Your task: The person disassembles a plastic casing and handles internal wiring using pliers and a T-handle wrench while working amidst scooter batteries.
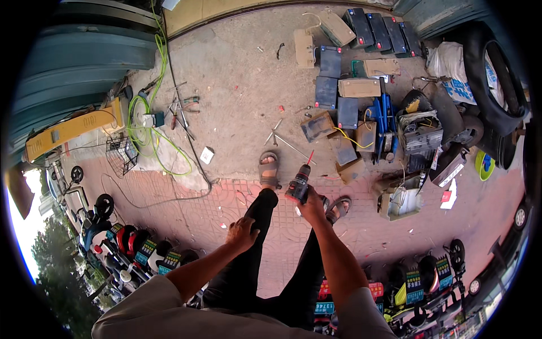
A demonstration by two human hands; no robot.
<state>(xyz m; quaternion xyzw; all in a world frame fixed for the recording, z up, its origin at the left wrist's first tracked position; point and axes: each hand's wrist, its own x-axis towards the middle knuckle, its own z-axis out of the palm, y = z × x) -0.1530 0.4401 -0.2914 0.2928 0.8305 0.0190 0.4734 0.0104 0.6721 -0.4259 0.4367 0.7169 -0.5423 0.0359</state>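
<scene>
My right hand (313,206) is wrapped round the grip of a black-and-red cordless drill (298,184). The drill points forward, with a thin red-tipped bit (310,159) in its chuck. My left hand (242,234) rests on my left leg near the knee, fingers slightly bent and apart, with nothing visible in it. Ahead of my sandalled feet, on the concrete, lies a metal T-shaped or cross-shaped wrench (275,133). Part of the drill's grip is hidden by my right hand.
Several dark batteries (326,92) and cardboard pieces (359,87) lie at the front right, near a black tyre (494,85). To the left are a green hose or cable (138,121), hand tools (179,110) and a wire basket (121,153). Parked scooters (132,248) stand behind me.
</scene>
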